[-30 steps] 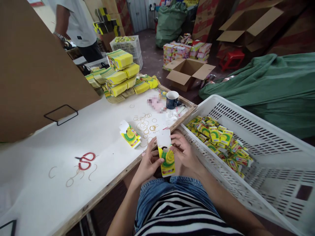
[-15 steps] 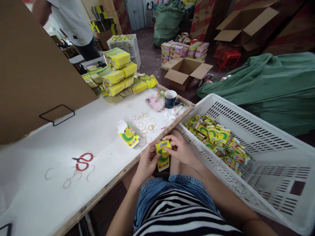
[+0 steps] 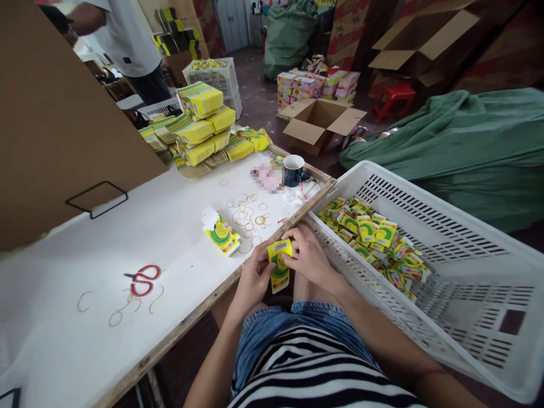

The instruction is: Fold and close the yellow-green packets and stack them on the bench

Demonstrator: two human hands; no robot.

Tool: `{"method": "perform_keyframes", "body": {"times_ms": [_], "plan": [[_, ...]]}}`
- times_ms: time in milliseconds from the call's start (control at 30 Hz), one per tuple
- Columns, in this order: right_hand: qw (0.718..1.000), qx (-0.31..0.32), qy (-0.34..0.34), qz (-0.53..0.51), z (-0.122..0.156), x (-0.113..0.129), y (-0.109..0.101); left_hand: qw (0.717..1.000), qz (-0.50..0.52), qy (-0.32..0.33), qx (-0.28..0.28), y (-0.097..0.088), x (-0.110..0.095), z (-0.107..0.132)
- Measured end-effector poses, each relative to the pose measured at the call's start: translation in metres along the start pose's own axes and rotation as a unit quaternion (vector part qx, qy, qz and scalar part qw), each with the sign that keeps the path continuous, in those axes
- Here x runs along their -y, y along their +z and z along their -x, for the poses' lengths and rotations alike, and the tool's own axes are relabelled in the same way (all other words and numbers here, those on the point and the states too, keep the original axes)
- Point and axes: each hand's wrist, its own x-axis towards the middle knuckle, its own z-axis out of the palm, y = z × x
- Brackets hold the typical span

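A small yellow and green printed carton (image 3: 280, 266) with a barcode at its upper end is held over my lap, near the table edge. My left hand (image 3: 256, 276) grips its left side, thumb on the front. On the right side, my right hand (image 3: 309, 256) pinches the upper part, with fingers behind it. Left of my hands, a few flat, unfolded cartons (image 3: 222, 233) lie stacked on the white table (image 3: 178, 238). Loose rubber bands (image 3: 243, 216) are scattered behind them. Red-handled scissors (image 3: 145, 280) lie further left.
To my right stands a white plastic crate (image 3: 467, 306) holding many folded small cartons (image 3: 376, 232). Bundled flat cartons (image 3: 204, 124) are piled at the table's far end, near a dark mug (image 3: 293, 171). A cardboard sheet (image 3: 72, 130) rises at the left. A person (image 3: 127, 45) stands behind it.
The carton in my hands has tilted slightly, its upper part now bent, and my right fingers have shifted at its upper edge. The person's arm in the background has moved.
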Motion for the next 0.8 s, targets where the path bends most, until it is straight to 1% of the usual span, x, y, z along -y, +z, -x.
{"method": "perform_keyframes", "body": {"times_ms": [100,167,300,367,467,533,567,600,633,667,700,733,767,800], "plan": [[1.000,-0.009,-0.003,0.009,-0.001,0.000,0.001,1.000,-0.024,0.002,-0.007,-0.001,0.000,-0.001],[1.000,-0.005,-0.009,-0.005,0.000,0.000,0.000,1.000,-0.024,0.004,-0.010,-0.002,-0.002,-0.001],[0.994,0.027,-0.047,-0.095,0.003,-0.004,-0.006,1.000,0.023,0.006,-0.011,-0.004,-0.010,0.000],[0.990,0.006,-0.058,-0.125,0.004,-0.006,-0.006,0.999,0.047,0.004,-0.010,-0.002,-0.013,0.001],[0.984,-0.035,-0.058,-0.163,0.007,-0.010,-0.001,0.998,0.062,0.015,-0.007,0.006,-0.011,0.001],[0.981,-0.042,-0.060,-0.182,0.011,-0.011,-0.001,0.998,0.049,0.033,-0.007,0.012,-0.008,0.000],[0.981,-0.056,-0.068,-0.174,0.012,-0.012,-0.004,0.998,0.031,0.046,-0.010,0.013,-0.007,-0.001],[0.982,-0.089,-0.080,-0.147,0.014,-0.012,-0.009,0.998,-0.004,0.062,-0.021,0.012,-0.005,-0.002],[0.980,-0.145,-0.094,-0.102,0.015,-0.012,-0.017,0.994,-0.058,0.080,-0.045,0.008,-0.004,-0.004],[0.970,-0.213,-0.108,-0.042,0.016,-0.013,-0.027,0.984,-0.126,0.097,-0.083,0.000,-0.003,-0.006],[0.948,-0.296,-0.114,0.030,0.016,-0.014,-0.038,0.963,-0.207,0.111,-0.131,-0.010,-0.002,-0.008],[0.920,-0.363,-0.111,0.098,0.016,-0.016,-0.048,0.932,-0.288,0.117,-0.188,-0.023,0.000,-0.011],[0.899,-0.399,-0.109,0.146,0.016,-0.018,-0.057,0.899,-0.354,0.113,-0.231,-0.036,0.002,-0.013],[0.888,-0.413,-0.109,0.171,0.015,-0.021,-0.063,0.872,-0.405,0.102,-0.254,-0.051,0.005,-0.015]]}}
